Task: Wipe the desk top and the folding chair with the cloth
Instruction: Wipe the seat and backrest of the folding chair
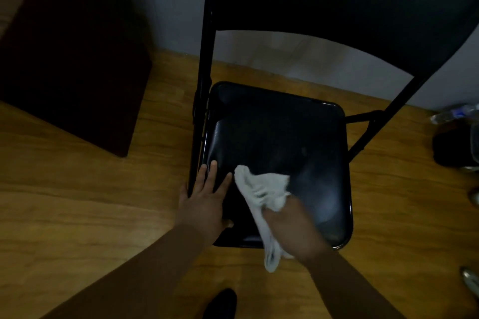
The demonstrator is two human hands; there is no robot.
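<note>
A black folding chair (pixel 280 134) stands open in front of me, its backrest at the top of the view. My right hand (pixel 295 230) presses a crumpled white cloth (pixel 261 191) onto the front part of the seat; one end of the cloth hangs over the front edge. My left hand (pixel 207 197) lies flat on the seat's front left corner, fingers spread, holding nothing. A dark red-brown desk (pixel 72 54) fills the upper left; only its side panel shows.
Wooden floor lies all around the chair, and a grey wall runs behind it. At the right edge are a plastic bottle (pixel 456 114), a dark round object (pixel 451 150) and some shiny items. A black shoe (pixel 223 303) is at the bottom.
</note>
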